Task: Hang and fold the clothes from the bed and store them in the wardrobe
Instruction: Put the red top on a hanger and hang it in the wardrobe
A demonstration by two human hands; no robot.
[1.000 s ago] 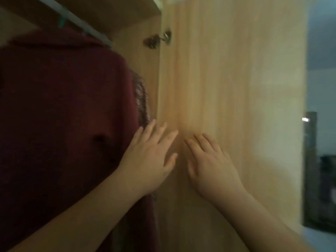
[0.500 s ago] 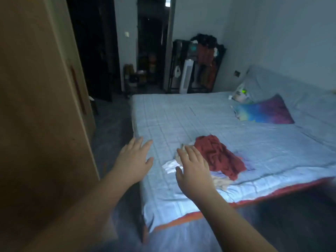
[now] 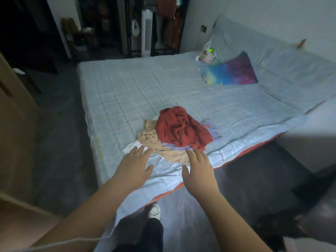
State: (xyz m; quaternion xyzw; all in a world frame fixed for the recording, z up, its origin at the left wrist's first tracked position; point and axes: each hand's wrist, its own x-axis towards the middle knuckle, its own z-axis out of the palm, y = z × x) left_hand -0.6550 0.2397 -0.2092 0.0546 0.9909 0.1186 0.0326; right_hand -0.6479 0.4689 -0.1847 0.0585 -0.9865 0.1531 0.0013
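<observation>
A small pile of clothes lies near the front edge of the bed [image 3: 127, 91]. On top is a crumpled red garment [image 3: 180, 130]; under it lie a beige garment [image 3: 154, 142], a pale lilac piece [image 3: 212, 133] and a white piece [image 3: 130, 148]. My left hand [image 3: 133, 167] hovers with fingers spread just in front of the white piece. My right hand [image 3: 199, 169] is stretched out flat in front of the beige garment. Both hands hold nothing. The wooden wardrobe [image 3: 12, 124] stands at the left edge.
A tie-dye pillow [image 3: 231, 71] and a small bag [image 3: 207, 53] lie at the head of the bed. A clothes rack [image 3: 167, 20] and a white tower fan [image 3: 147, 33] stand at the far wall. My shoe [image 3: 154, 211] is on the dark floor beside the bed.
A second ago both hands lay against the wardrobe door beside a hanging dark red garment. The view has swung to the bed, and the hands have come closer to the clothes pile.
</observation>
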